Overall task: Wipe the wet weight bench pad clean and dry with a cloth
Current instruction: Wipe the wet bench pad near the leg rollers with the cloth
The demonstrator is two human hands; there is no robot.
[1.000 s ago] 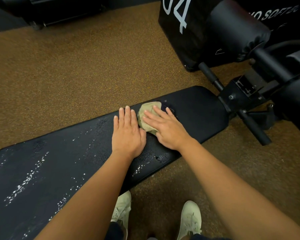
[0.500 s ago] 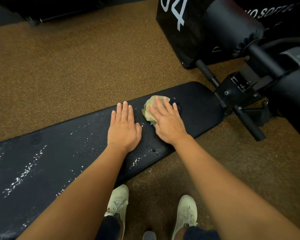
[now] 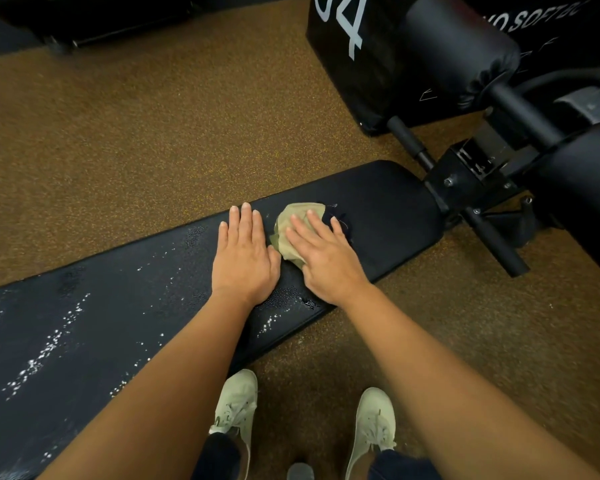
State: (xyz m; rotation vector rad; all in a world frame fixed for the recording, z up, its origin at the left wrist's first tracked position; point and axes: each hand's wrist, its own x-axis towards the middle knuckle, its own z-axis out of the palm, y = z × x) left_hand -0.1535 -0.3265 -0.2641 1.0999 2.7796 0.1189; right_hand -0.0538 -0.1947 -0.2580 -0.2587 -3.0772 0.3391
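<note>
Shoes (image 3: 234,407), pale and laced, stand on the speckled brown floor (image 3: 118,150) just beside the near edge of the weight bench pad (image 3: 388,216), as a person leans over it with both forearms out. Water droplets (image 3: 49,344) bead thickly across the pad's near-left stretch, well apart from the wiping. The left hand (image 3: 245,258) lies palm down on the pad, fingers straight and together, holding nothing. Just beside it, the right hand (image 3: 326,261) presses its spread, straight fingers onto a bunched olive cloth (image 3: 291,230) at the middle of the pad, near the far edge. A dark, frayed patch shows under those fingers; whether it is part of the cloth or a tear in the cover cannot be told. Beyond, the pad's right end looks dry where it meets the black metal frame (image 3: 465,181), with a roller cushion (image 3: 458,46) behind.

The likely trouble: neither hand grips the cloth, so a hard stroke on slick vinyl could leave it behind. The bracing left hand rests among beads of water and might slide, or carry wet onto the wiped part. So small a wad may soak through and merely smear the heavy wet patch, or push water off the near edge toward the shoes.
</note>
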